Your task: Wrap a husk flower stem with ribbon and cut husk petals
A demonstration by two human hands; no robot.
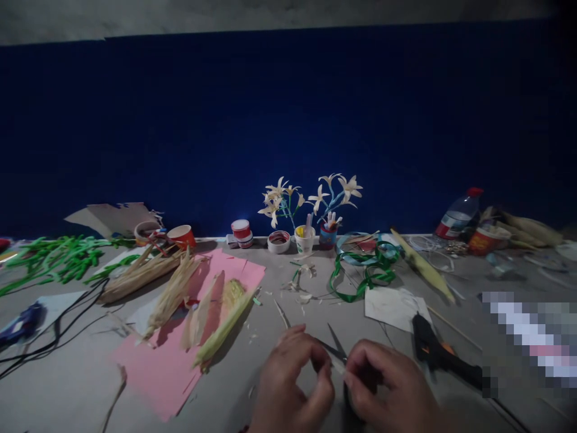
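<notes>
My left hand [293,379] is closed in a pinch, thumb against index finger. My right hand [385,382] pinches in the same way just beside it. Between the two sets of fingertips a small pale strip [337,364] stretches, probably a bit of corn husk; both hands seem to grip it. Dark-bladed scissors [334,344] lie on the table behind the fingers, their blades apart and their handles partly hidden by my right hand. Beyond the hands lies a small unfinished-looking husk flower [301,273] among pale scraps.
Pink paper [174,373] bears dried corn husks [174,288] on the left. A black glue gun [444,355] lies at right, near white paper [392,304]. Green ribbon [356,294], cups and white flowers [349,187] stand toward the blue wall [202,132]. Green stems [67,258] are far left.
</notes>
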